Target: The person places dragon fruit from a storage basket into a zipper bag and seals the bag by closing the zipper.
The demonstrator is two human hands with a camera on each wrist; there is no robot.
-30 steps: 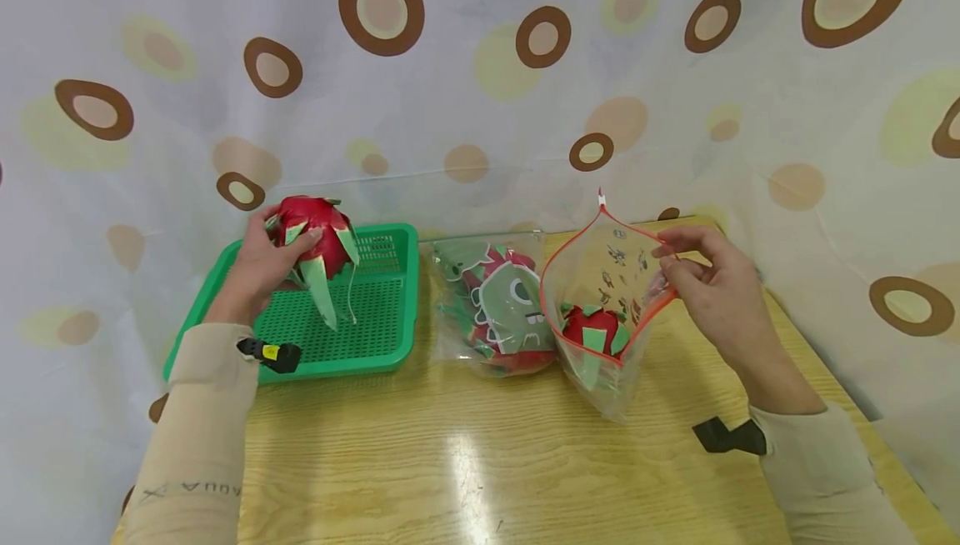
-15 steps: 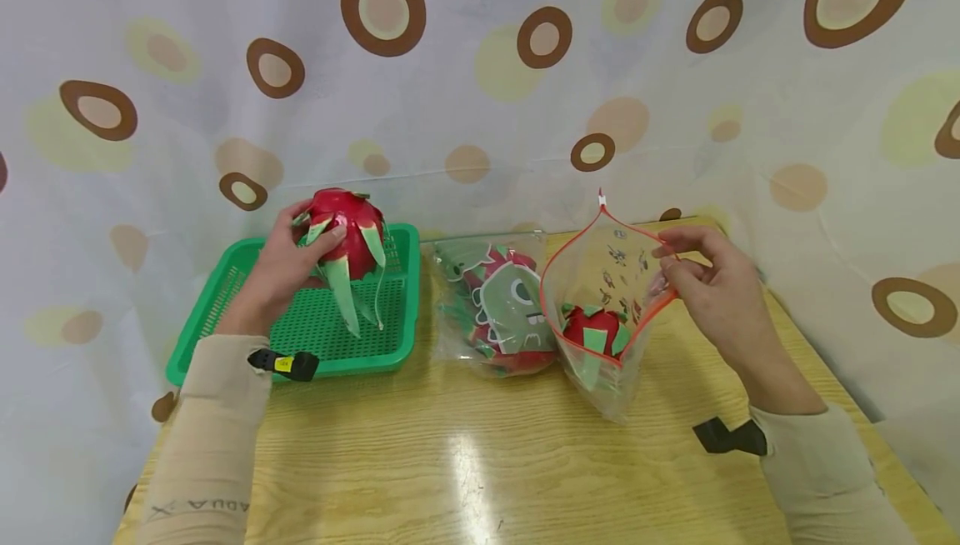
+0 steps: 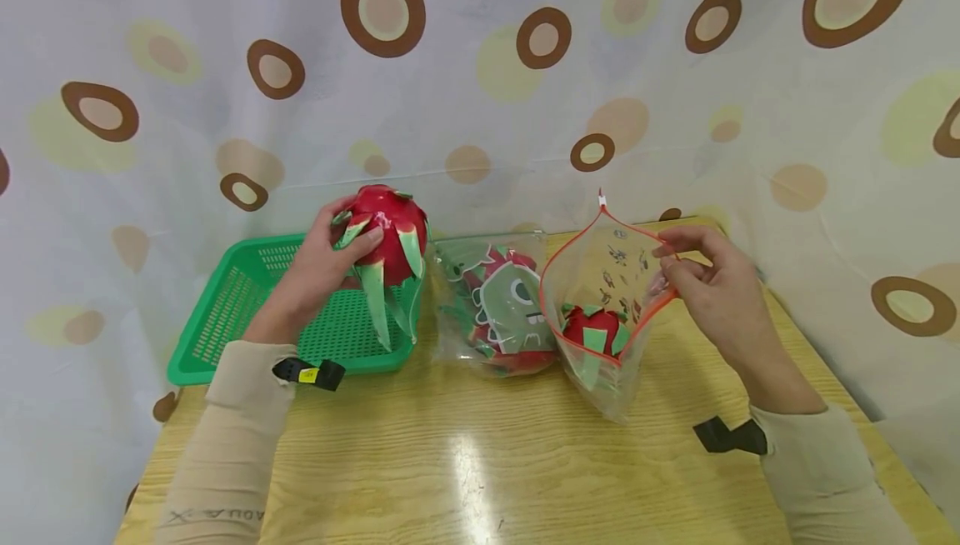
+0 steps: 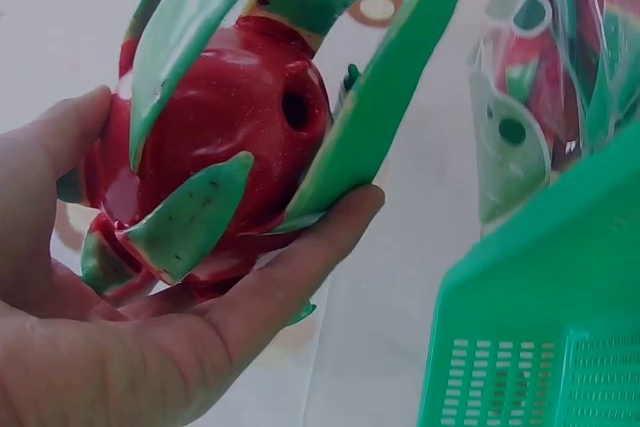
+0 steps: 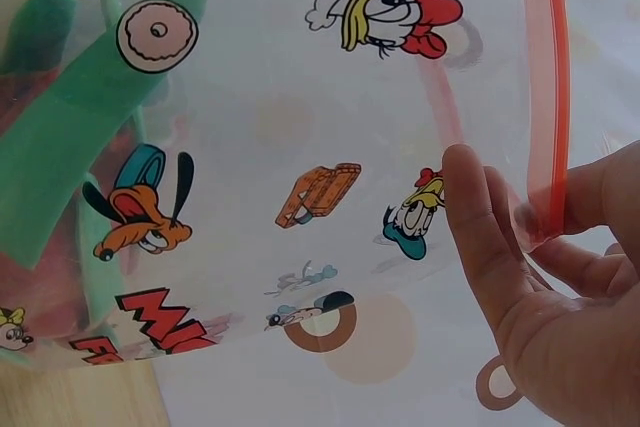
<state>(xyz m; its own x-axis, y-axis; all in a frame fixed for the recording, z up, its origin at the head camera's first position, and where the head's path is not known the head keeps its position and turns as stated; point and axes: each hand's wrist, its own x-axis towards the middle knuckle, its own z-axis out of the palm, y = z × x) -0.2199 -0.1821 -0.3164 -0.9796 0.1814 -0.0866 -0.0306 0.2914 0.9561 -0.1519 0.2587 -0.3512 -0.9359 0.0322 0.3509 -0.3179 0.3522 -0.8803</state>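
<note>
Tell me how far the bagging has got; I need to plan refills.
Done: one bag lies filled, and the open bag already has a fruit inside. In hand: the left hand grips a fruit above the basket; the right hand pinches the bag rim. Left: dropping it in, sealing.

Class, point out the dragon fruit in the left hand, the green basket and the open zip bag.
dragon fruit (image 3: 392, 227), head view, on its red skin.
green basket (image 3: 247, 291), head view, on its mesh floor.
zip bag (image 3: 622, 266), head view, on its clear printed wall.

Basket (image 3: 225, 312) left on table (image 3: 480, 462), filled bag (image 3: 491, 303) centre, open bag (image 3: 607, 303) right (apparently one fruit inside), curtain (image 3: 480, 70) behind
</note>
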